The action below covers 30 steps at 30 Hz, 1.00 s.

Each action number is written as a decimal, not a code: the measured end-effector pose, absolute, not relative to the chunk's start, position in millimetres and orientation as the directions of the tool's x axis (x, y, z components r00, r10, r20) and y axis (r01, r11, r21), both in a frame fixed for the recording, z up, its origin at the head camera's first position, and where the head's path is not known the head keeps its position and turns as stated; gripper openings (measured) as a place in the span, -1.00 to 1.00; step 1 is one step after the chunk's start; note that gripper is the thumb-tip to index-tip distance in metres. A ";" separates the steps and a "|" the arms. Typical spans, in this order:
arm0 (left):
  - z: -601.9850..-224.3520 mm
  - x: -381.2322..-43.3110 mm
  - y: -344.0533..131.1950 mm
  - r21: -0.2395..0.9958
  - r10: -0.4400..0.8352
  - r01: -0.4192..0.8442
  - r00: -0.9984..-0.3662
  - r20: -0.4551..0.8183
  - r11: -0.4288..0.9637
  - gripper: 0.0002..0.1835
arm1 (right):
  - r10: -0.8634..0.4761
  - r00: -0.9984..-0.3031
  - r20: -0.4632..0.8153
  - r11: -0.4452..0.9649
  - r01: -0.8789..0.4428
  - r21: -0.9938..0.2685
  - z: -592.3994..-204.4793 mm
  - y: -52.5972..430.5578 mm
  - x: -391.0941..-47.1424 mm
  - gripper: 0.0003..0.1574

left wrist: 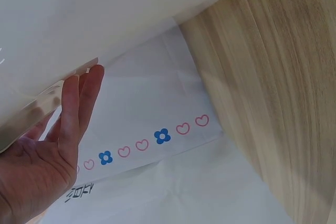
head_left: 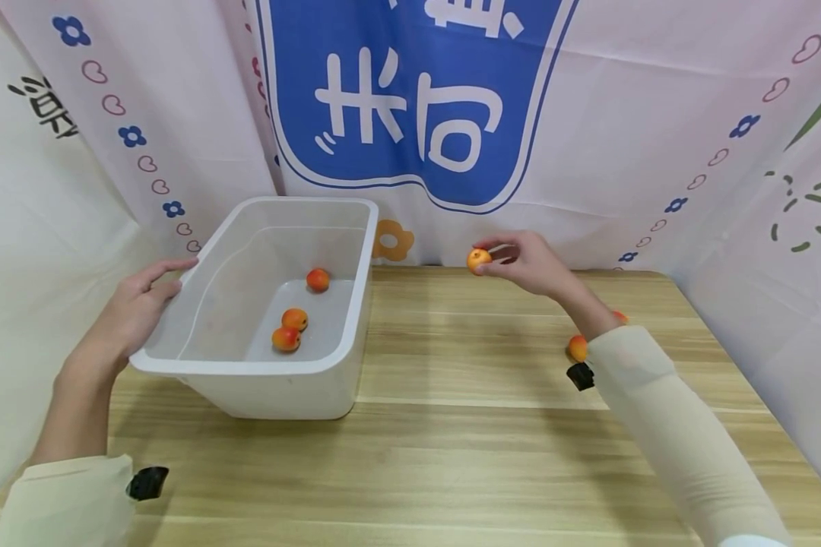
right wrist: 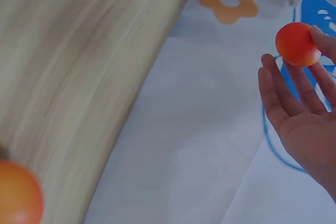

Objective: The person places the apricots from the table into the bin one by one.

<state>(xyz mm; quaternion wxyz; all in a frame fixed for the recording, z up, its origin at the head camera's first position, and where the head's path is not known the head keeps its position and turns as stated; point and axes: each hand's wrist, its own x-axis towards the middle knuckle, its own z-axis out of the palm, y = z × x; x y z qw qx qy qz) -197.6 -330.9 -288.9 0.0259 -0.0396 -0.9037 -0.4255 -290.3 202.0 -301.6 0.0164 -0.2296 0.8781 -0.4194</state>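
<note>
My left hand (head_left: 133,311) holds the left rim of a white plastic bin (head_left: 246,368), which stands tilted on the wooden table. In the left wrist view, its fingers (left wrist: 71,108) lie along the bin's outer side below the rim. Inside the bin are three orange-red apricots: one apricot (head_left: 318,279) toward the back, plus a touching pair (head_left: 286,339) nearer the front. My right hand (head_left: 530,262) pinches another apricot (head_left: 479,260) between thumb and fingertips, in the air right of the bin near the table's back edge.
More apricots (head_left: 578,348) lie on the table (head_left: 451,456) at the right, partly covered by my right forearm. A printed cloth (head_left: 629,152) hangs behind the table and at both sides.
</note>
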 end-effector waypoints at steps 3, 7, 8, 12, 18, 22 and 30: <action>-289.9 -197.6 -331.0 0.768 0.049 0.091 -0.996 0.078 0.634 -0.45 | -0.428 -0.880 0.206 0.512 -0.423 -0.748 -294.4 191.7 -288.8 -0.50; -290.6 -197.7 -331.1 0.770 0.048 0.091 -0.996 0.078 0.632 -0.45 | -0.436 -0.868 0.236 0.468 -0.443 -0.765 -283.6 178.4 -284.5 -0.50; -290.5 -197.7 -331.0 0.771 0.048 0.090 -0.996 0.077 0.630 -0.44 | -0.441 -0.864 0.244 0.456 -0.449 -0.768 -281.4 175.1 -283.5 -0.50; -289.6 -196.6 -330.0 0.776 0.046 0.087 -0.996 0.075 0.624 -0.44 | -0.456 -0.845 0.280 0.408 -0.478 -0.778 -274.1 162.2 -280.8 -0.50; -287.7 -196.1 -328.8 0.775 0.047 0.088 -0.996 0.075 0.625 -0.43 | -0.485 -0.803 0.347 0.339 -0.538 -0.772 -265.9 145.8 -279.8 -0.53; -287.3 -196.8 -329.2 0.780 0.043 0.084 -0.996 0.074 0.620 -0.43 | -0.493 -0.795 0.354 0.287 -0.532 -0.796 -261.2 133.9 -280.8 -0.55; -288.1 -197.8 -330.3 0.783 0.035 0.077 -0.997 0.070 0.617 -0.44 | -0.526 -0.784 0.330 0.229 -0.504 -0.833 -256.4 108.2 -286.1 -0.55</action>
